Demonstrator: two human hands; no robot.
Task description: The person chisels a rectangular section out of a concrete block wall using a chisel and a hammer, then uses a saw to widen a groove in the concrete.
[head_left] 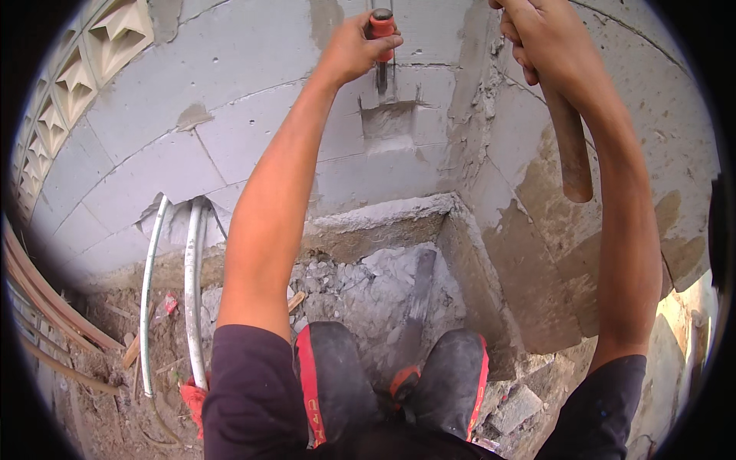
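My left hand (356,50) is closed around the red handle of a chisel (382,27) with a black cap. Its metal shank points down along the grey block wall (253,123), just above a square recess (388,123) cut into the blocks. A narrow groove runs up from that recess beside the chisel. Raised at the upper right, my right hand (548,42) grips what appears to be a hammer (569,146) by its wooden handle. The handle's free end hangs below my fist; the head lies beyond the top edge of the picture.
White conduit pipes (193,291) rise from a broken hole in the wall at left. Rubble (360,287) covers the ground by a concrete ledge (383,218). A dusty long-bladed tool (414,307) with an orange-and-black handle lies between my knees. Another wall (537,253) meets at right.
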